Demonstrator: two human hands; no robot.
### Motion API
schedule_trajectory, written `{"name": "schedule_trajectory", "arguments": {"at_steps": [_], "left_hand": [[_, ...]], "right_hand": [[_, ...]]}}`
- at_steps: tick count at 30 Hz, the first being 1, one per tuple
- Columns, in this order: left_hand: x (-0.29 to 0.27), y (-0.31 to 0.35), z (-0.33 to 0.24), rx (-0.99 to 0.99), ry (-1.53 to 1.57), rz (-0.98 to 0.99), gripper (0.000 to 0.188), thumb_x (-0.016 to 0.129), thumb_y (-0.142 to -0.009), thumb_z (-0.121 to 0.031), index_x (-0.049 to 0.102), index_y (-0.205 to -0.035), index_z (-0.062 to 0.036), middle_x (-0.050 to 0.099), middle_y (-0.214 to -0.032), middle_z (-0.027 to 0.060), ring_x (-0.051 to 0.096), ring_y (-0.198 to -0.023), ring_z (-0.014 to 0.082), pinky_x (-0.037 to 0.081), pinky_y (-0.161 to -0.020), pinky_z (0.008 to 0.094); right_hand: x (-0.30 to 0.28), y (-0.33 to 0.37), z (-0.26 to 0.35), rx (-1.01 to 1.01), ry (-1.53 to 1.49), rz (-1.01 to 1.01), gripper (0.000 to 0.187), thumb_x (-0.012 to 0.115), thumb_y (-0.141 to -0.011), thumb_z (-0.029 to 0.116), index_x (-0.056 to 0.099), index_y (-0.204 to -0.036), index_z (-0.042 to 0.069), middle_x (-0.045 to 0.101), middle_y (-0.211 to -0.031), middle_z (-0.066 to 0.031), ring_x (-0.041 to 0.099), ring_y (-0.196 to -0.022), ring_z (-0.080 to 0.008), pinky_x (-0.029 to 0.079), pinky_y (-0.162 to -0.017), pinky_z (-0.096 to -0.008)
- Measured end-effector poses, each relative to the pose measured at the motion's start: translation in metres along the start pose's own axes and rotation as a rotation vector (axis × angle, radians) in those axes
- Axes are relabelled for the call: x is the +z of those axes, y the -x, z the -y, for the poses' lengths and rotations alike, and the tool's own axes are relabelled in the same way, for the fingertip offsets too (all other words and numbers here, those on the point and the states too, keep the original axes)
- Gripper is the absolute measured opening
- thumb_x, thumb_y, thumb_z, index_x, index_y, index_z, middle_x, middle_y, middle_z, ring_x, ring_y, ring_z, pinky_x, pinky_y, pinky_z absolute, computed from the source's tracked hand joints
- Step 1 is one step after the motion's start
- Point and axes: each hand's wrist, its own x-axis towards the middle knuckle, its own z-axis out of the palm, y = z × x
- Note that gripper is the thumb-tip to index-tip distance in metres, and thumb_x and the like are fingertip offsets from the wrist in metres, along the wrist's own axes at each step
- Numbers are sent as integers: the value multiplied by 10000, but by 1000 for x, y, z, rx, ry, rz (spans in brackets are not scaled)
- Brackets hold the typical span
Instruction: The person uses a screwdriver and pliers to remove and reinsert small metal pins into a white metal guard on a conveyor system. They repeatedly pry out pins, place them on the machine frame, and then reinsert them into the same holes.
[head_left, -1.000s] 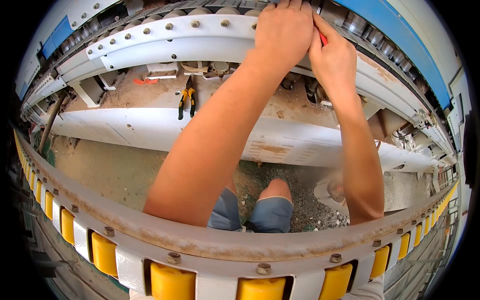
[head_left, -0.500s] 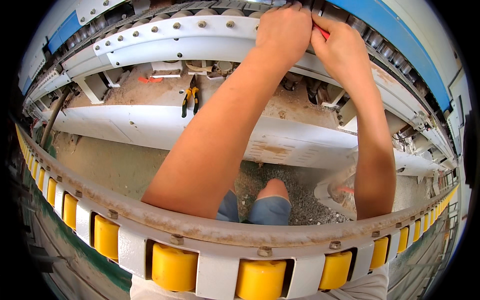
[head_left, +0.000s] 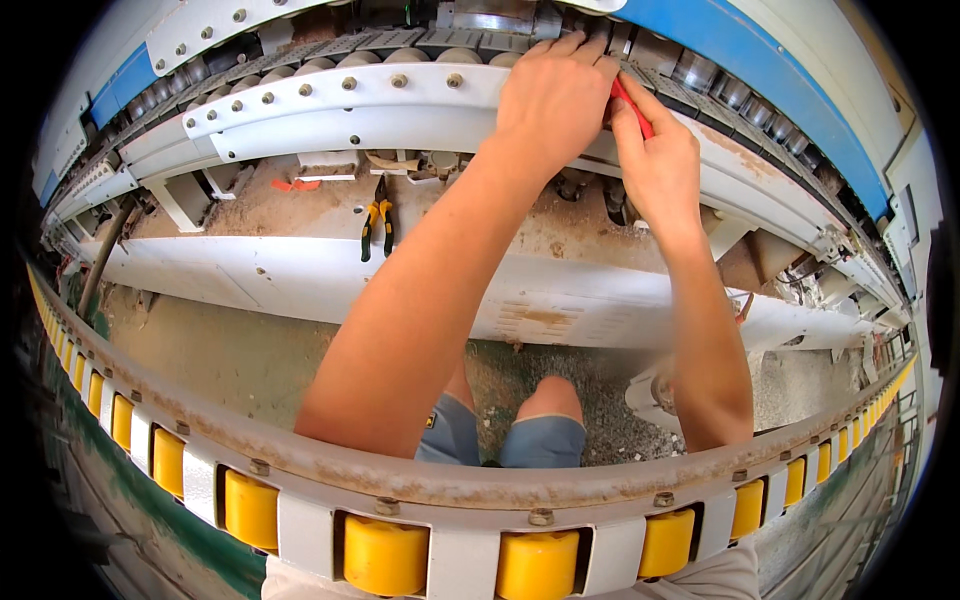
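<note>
My left hand reaches over the rail of a machine, knuckles up, fingers bent down onto the plated chain track. Its thumb and fingertips are hidden, and so is whatever they close on. Just to its right, my right hand grips a red-handled tool. The handle slants between thumb and fingers, its upper end beside my left hand; the working end is out of sight, so its kind does not show. Below the rail, pliers with black and yellow handles lie on the dusty ledge, jaws pointing away from me.
A curved bar with yellow rollers crosses in front of my body, below my forearms. The white bolted rail borders the track. Blue panels stand behind it. Orange-red scraps lie on the ledge. Grey granules cover the floor.
The machine sits slightly lower in the view. My right hand has shifted down and left, its forearm swinging inward, and more of the red handle shows. My left hand stays at the track.
</note>
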Motion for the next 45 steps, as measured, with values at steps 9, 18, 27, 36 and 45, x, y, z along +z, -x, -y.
{"name": "schedule_trajectory", "arguments": {"at_steps": [9,18,27,36,45], "left_hand": [[-14,-7,-8,-7,155,35,370,775,-769,-192,740,-1124,-95,743,-1229,53,653,-1216,225,520,-1004,383],[-22,3,1,112,264,8,284,820,-783,-286,767,-1025,-146,750,-1193,-29,644,-1198,197,522,-941,366],[-44,26,-15,174,424,-74,397,801,-786,-109,705,-1171,-97,684,-1325,71,578,-1311,328,464,-1074,501],[-68,102,-43,-858,1750,362,310,689,-1009,-101,628,-1285,26,723,-1142,119,719,-970,183,580,-837,316],[-90,122,-10,-966,1731,646,314,596,-1077,-273,719,-1058,16,766,-1073,151,767,-863,208,601,-693,314]], "right_hand": [[-19,5,-11,-73,13,-52,421,609,-1014,270,670,-1344,16,743,-1158,-233,754,-965,-324,551,-883,-375],[-43,88,11,225,-187,-62,388,608,-1056,151,627,-1395,-38,685,-949,-15,522,-783,-63,447,-699,-230],[-36,201,-12,350,-434,-109,429,578,-1044,117,576,-1437,-54,680,-875,-44,552,-739,-82,447,-668,-236],[-59,248,-7,296,-573,-20,441,674,-995,181,635,-1344,-87,712,-876,-104,573,-674,-121,464,-612,-270],[-86,236,0,5,-107,174,429,740,-870,48,678,-1284,-48,684,-849,-169,621,-692,-244,501,-642,-342]]}}
